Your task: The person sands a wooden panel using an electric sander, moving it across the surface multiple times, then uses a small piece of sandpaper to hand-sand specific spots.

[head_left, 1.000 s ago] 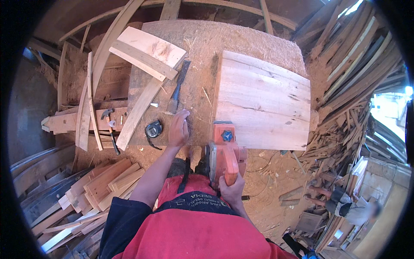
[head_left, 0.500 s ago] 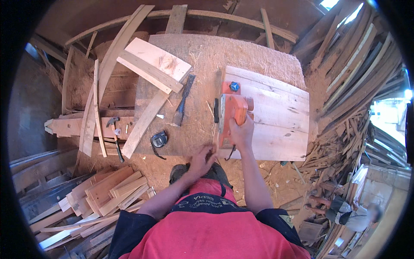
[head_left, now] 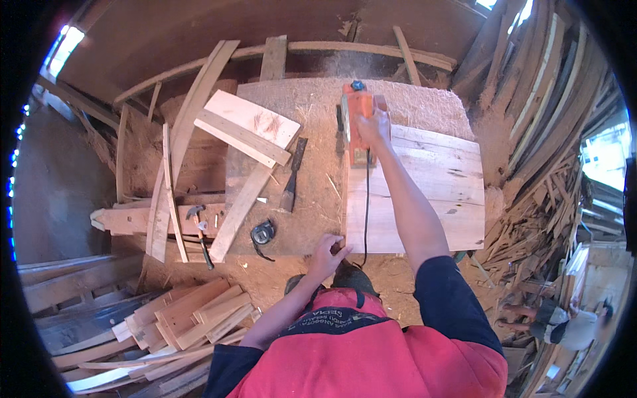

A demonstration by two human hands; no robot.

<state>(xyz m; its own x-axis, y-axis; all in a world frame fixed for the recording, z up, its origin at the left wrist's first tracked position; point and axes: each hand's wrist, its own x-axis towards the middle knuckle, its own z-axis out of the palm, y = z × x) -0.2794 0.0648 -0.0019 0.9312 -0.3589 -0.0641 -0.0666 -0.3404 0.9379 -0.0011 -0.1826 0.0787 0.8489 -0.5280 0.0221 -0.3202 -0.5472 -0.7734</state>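
An orange electric planer (head_left: pixel 359 113) with a blue front knob sits at the far end of the left edge of a pale wooden panel (head_left: pixel 431 192). My right hand (head_left: pixel 375 128) is wrapped round its handle, the arm stretched forward. The planer's black cord (head_left: pixel 367 205) trails back over the panel toward me. At the panel's near left corner is my left hand (head_left: pixel 327 256), its fingers curled together; whether anything lies between them is hidden. The panel rests flat on a dusty wooden worktop (head_left: pixel 312 225).
Left on the worktop lie a chisel (head_left: pixel 292 176), a tape measure (head_left: pixel 263 233) and a board (head_left: pixel 249 116) with strips. A hammer (head_left: pixel 200 229) lies farther left. Scrap wood (head_left: pixel 192 315) is heaped at lower left. Another person (head_left: pixel 570 328) is at lower right.
My right hand has pushed the planer away from me along the panel's left edge to its far end. My left hand stays by the near corner, fingers curled. The view has shifted slightly.
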